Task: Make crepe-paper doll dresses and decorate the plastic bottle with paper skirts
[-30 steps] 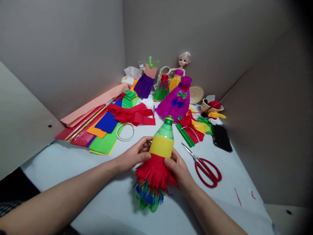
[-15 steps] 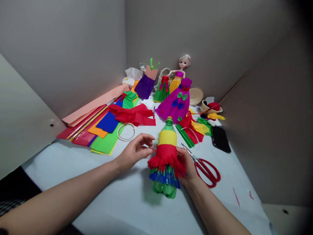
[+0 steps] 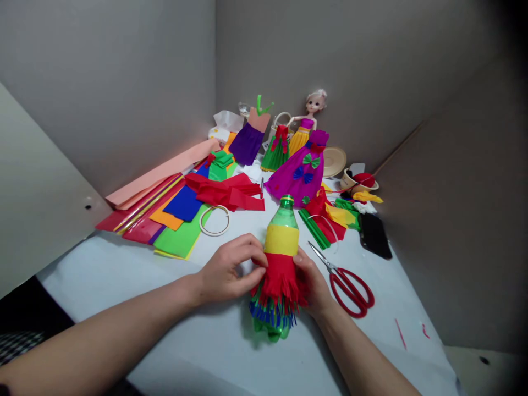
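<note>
A green plastic bottle stands in front of me, leaning slightly. Around it run a yellow paper band and a red fringed paper strip. Blue and green fringe shows below the red. My right hand is closed around the bottle's right side, thumb on the red strip; its other fingers are hidden behind. My left hand pinches at the left edge of the red strip, thumb and forefinger close together. Red-handled scissors lie beside my right hand, blades slightly apart.
Paper sheets, a roll of tape and red paper lie at left. Paper dresses and a doll stand at the back. A black phone and a bowl are at right.
My left hand has moved right and slightly down, from beside the bottle onto the red strip. The bottle has tilted and turned a little; my right hand still holds it.
</note>
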`<state>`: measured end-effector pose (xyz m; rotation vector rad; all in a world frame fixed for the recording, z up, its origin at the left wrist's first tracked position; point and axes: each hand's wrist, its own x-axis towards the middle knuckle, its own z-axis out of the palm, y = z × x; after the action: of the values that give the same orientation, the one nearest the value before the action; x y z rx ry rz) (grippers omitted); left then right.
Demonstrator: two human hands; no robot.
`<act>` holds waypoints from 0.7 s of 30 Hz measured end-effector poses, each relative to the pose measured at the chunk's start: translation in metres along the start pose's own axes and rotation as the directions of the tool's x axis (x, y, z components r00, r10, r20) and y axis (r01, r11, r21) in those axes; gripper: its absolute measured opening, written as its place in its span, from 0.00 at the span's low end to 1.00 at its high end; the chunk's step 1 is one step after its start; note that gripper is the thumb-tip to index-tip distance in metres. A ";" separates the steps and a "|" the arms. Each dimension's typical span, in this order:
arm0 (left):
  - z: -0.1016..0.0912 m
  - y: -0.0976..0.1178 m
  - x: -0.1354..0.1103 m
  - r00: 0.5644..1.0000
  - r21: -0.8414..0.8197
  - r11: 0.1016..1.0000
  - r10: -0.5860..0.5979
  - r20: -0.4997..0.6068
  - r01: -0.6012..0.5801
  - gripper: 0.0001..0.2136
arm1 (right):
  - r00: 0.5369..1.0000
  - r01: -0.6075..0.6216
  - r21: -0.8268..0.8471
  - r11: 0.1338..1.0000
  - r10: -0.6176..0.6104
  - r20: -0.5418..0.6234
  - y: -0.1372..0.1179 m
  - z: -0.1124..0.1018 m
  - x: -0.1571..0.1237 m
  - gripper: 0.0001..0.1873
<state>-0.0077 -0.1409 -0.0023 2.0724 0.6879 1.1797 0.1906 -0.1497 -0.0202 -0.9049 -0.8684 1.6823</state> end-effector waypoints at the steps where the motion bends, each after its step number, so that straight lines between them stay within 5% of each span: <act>1: 0.000 -0.001 0.000 0.999 0.010 1.000 -0.017 -0.051 0.018 0.03 | 1.000 0.003 -0.005 1.000 -0.003 -0.001 0.001 0.000 0.000 0.23; 5: -0.005 -0.001 0.000 0.986 0.007 0.999 -0.050 -0.161 0.052 0.03 | 0.999 0.012 -0.009 1.000 -0.013 -0.030 0.004 -0.002 0.002 0.24; 10: -0.005 0.001 0.000 0.999 0.013 1.000 0.023 0.043 -0.024 0.17 | 0.999 0.031 -0.010 0.999 -0.031 -0.011 0.006 -0.003 0.002 0.23; 16: -0.001 -0.003 -0.001 0.997 0.021 1.000 -0.005 0.076 0.003 0.01 | 0.999 0.045 0.007 0.999 -0.045 0.016 0.009 -0.005 0.001 0.24; 21: -0.001 -0.001 -0.004 1.000 0.005 1.000 -0.007 -0.014 0.007 0.02 | 0.999 0.050 0.019 0.999 -0.050 -0.020 0.010 -0.005 0.002 0.22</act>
<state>-0.0104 -0.1424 -0.0048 2.0665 0.7050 1.1902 0.1899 -0.1493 -0.0316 -0.8776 -0.8535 1.6339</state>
